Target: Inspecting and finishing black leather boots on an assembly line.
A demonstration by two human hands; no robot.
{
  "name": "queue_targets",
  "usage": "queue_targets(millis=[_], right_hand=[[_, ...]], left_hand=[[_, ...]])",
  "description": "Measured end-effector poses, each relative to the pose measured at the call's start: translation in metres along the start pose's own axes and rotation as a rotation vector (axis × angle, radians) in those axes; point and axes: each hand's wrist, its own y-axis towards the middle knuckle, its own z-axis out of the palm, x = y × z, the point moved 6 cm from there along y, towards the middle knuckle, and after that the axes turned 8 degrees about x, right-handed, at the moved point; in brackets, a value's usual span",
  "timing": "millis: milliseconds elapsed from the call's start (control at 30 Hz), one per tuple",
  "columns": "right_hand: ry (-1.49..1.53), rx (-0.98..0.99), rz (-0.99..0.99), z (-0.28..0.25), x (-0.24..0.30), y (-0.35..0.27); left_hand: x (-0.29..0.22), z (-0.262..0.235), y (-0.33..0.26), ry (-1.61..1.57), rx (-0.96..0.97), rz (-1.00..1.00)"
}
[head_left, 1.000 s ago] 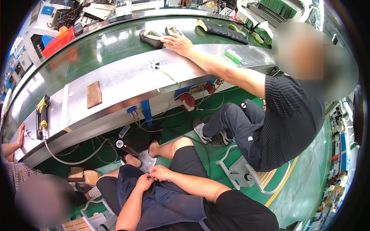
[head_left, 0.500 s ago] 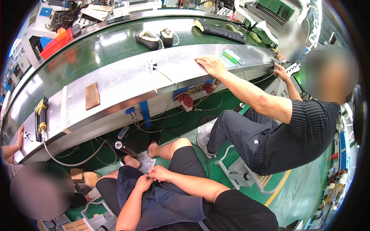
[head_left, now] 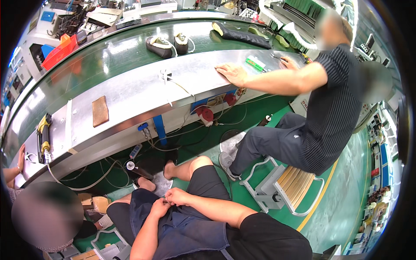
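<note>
My left hand [head_left: 160,208] and my right hand [head_left: 177,197] meet over my lap, above a dark blue apron [head_left: 186,240]. The fingers of both are closed and pressed together at the tips. Whatever they pinch, if anything, is too small or hidden to make out. Both hands stay well away from the metal bench [head_left: 134,95] in front of me. On its top lie a brown rectangular pad [head_left: 100,111], a yellow-and-black hand tool [head_left: 44,136] with a hose, and a small white fixture [head_left: 165,76] with a cord.
At right a co-worker [head_left: 333,99] in a striped shirt leans over a slatted seat [head_left: 294,184], one hand on the bench near a green-and-white box [head_left: 255,63]. Another person [head_left: 17,167] is at far left. Two shoes [head_left: 161,47] stand on the green conveyor belt [head_left: 117,50].
The co-worker at right has risen off the seat and leaned forward over the bench, uncovering the wooden slats. My hands stay together over my lap. The view has shifted slightly.
</note>
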Motion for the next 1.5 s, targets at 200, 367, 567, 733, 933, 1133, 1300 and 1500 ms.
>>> queue_targets(millis=[200,367,567,733,933,1133,1300,1500], right_hand=[[0.001,0.005,-0.006,0.000,0.000,0.001],[0.020,-0.003,-0.027,0.000,-0.002,0.001],[0.022,0.006,-0.025,0.001,-0.001,0.000],[0.031,-0.005,-0.024,-0.002,-0.002,0.002],[0.018,-0.015,-0.016,-0.005,0.002,-0.003],[0.081,-0.036,-0.046,0.002,-0.002,0.002],[0.042,0.016,0.025,0.001,0.000,-0.002],[0.050,-0.001,-0.028,0.002,0.006,-0.006]], left_hand=[[-0.001,0.000,-0.001,-0.022,0.001,0.000],[-0.003,0.000,-0.002,-0.014,0.003,0.003],[-0.002,0.000,-0.003,0.000,-0.002,-0.001],[-0.011,-0.002,-0.004,-0.008,0.001,0.013],[-0.014,-0.003,-0.003,-0.013,0.004,0.025],[-0.009,-0.003,-0.008,0.009,-0.001,0.009],[-0.005,-0.002,-0.004,0.004,-0.025,0.012],[-0.013,-0.006,-0.009,0.066,-0.049,0.014]])
